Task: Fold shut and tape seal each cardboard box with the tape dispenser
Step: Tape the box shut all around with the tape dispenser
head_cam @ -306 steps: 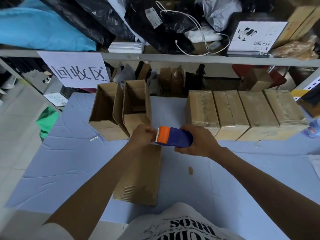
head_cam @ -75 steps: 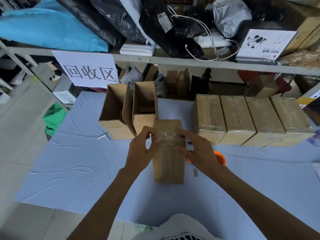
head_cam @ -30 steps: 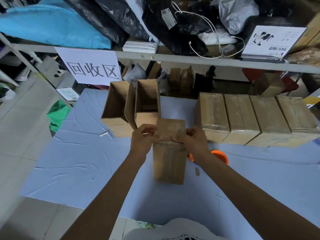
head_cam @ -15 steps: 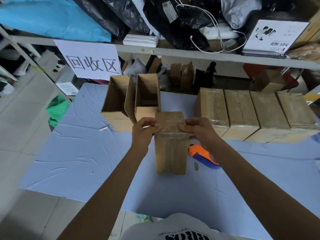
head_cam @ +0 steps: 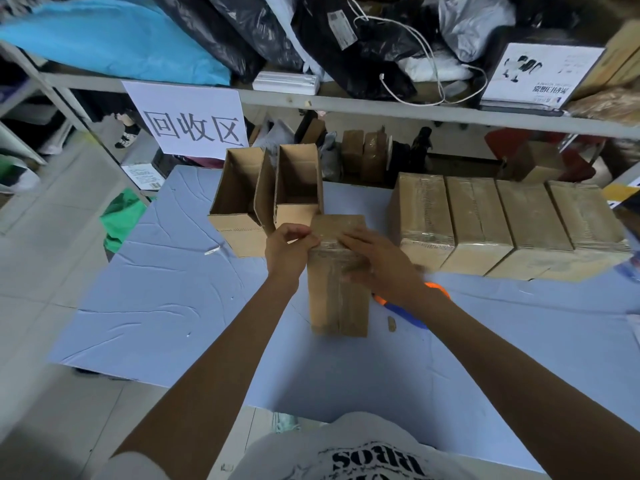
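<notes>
Now shifting right hand (head_cam: 377,265) from grip to flat press on box (head_cam: 339,306); left hand (head_cam: 289,249) pinching nine-o'clock edge; seal nearly done.

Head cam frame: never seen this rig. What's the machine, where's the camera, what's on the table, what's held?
No machine: a person works bare-handed, with the camera on their head, looking forward and down. The two grips are hands. The left grip curls round the left edge of the middle box; the right grip lies flat on its taped top. On the blue table: two open boxes, four sealed boxes, and a tape dispenser, partly hidden behind the right arm.
</notes>
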The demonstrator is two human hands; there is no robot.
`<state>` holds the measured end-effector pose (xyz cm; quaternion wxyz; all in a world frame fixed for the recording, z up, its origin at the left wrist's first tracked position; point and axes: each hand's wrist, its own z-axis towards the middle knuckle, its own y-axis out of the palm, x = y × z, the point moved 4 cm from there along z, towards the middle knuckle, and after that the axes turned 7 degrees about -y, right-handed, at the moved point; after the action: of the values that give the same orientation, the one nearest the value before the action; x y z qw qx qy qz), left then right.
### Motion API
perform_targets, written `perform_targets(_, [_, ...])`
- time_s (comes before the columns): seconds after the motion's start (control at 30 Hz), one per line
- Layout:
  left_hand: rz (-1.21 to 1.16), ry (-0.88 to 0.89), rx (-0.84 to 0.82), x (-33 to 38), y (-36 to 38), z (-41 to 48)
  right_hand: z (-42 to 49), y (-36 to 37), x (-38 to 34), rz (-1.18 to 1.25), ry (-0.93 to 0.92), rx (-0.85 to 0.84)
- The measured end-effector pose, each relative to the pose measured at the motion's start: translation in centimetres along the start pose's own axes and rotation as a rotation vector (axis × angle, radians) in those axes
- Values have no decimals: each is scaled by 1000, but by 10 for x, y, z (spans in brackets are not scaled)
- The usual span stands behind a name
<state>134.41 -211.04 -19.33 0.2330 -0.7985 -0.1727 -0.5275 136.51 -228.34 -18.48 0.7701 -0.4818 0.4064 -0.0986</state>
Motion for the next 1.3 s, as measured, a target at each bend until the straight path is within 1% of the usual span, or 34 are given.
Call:
perform_targets(0.03, [-6, 5, -6, 2, -1, -2, 0, 1, 1, -43, 10, -13])
perform_targets(0.1, [-123, 29, -73, 8, -3, -11, 0, -6, -1, -50, 60, 41])
perform_targets(0.13, [-162, 66, -107, 11, -4, -15, -2, -11, -2, -42, 56, 80])
perform_targets(0.17, [-130, 125, -118, 15, -7, -20, -4, -18, -4, -33, 43, 123])
perform_targets(0.23, [46, 236, -109, 21, -14, -27, -9, -34, -4, -4, 49, 217])
perform_targets(0.27, [131, 260, -125, 21, -16, -29, -12, -42, -4, 20, 72, 260])
perform_targets(0.33, [275, 260, -215, 22, -17, -32, -16, -54, -2, 66, 128, 346])
perform_targets(0.4, [367, 251, -285, 21, -17, -38, -22, -64, 1, 103, 206, 410])
perform_targets(0.47, [359, 291, -310, 23, -19, -48, -30, -67, 4, 116, 277, 450])
perform_targets(0.57, [305, 349, -294, 27, -25, -57, -41, -69, 11, 193, 351, 506])
perform_targets(0.6, [289, 349, -319, 27, -26, -56, -44, -69, 14, 216, 370, 523])
perform_targets(0.67, [287, 336, -429, 20, -27, -56, -50, -69, 16, 248, 414, 553])
perform_targets(0.73, [415, 386, -523, 12, -23, -60, -53, -70, 16, 283, 474, 588])
perform_targets(0.77, [519, 443, -529, 9, -20, -62, -53, -71, 16, 293, 506, 585])
perform_targets(0.83, [646, 532, -506, 2, -17, -63, -52, -67, 21, 320, 584, 492])
perform_targets(0.87, [643, 538, -501, -1, -17, -61, -52, -63, 21, 300, 623, 432])
perform_targets(0.9, [608, 522, -500, -2, -17, -58, -53, -60, 21, 214, 621, 388])
perform_targets(0.93, [557, 485, -503, -1, -18, -54, -53, -58, 19, 88, 533, 361])
perform_targets(0.97, [507, 439, -514, 0, -20, -49, -50, -57, 12, -15, 362, 328])
perform_targets(1.0, [470, 400, -523, 2, -22, -45, -49, -54, 6, -70, 169, 254])
perform_targets(1.03, [456, 372, -535, 4, -24, -40, -48, -50, 0, -111, 21, 154])
perform_targets(1.07, [456, 356, -560, 6, -26, -36, -47, -46, -4, -201, -80, 66])
perform_targets(1.1, [461, 349, -584, 7, -26, -32, -45, -43, -8, -344, -153, 4])
perform_targets(1.13, [471, 354, -601, 8, -27, -28, -42, -40, -13, -482, -214, -27])
perform_targets(1.17, [491, 374, -600, 11, -27, -25, -40, -36, -17, -549, -243, -39])
perform_targets(1.2, [504, 391, -584, 14, -27, -21, -39, -33, -20, -501, -237, -44])
perform_targets(1.23, [501, 389, -568, 17, -27, -18, -36, -31, -21, -395, -195, -54])
perform_targets(1.3, [472, 359, -532, 21, -29, -11, -36, -24, -21, -149, -26, -131])
